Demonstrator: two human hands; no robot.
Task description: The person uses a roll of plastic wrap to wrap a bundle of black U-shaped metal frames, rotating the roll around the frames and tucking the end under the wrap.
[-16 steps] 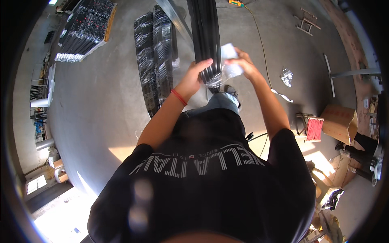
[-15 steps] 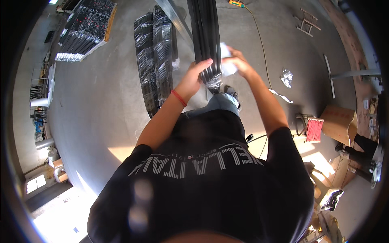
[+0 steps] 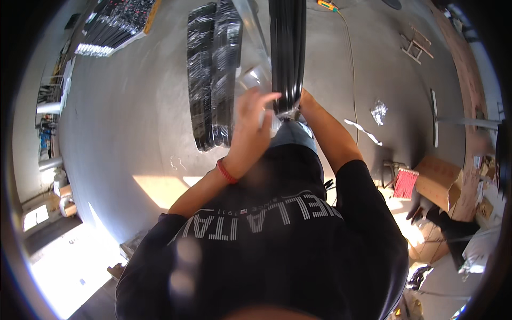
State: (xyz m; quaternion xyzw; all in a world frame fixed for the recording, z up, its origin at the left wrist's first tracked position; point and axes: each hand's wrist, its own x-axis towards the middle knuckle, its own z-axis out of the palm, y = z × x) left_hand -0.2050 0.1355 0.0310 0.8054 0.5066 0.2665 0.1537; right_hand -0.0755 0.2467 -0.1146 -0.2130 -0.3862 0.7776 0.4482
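A bundle of long black strips stretches from the top edge down to my lap, its near end wrapped in clear film. My left hand, with a red bracelet on its wrist, is just left of that end. Its fingers are apart and blurred, and I see nothing held in them. Most of my right hand is hidden behind the bundle's right side, fingers included. A shiny, whitish translucent piece, apparently the film roll, shows left of the bundle, beyond my left hand; what holds it is hidden.
Film-wrapped black bundles lie on the floor at left, with a larger stack farther back. A metal bar runs beside my bundle. Rightward are a cable, crumpled film, a red-topped stool and a cardboard box.
My left hand has let go of the bundle and moved nearer me. My right hand, earlier out at the right with the white roll, has gone behind the bundle. The whitish piece now shows at left.
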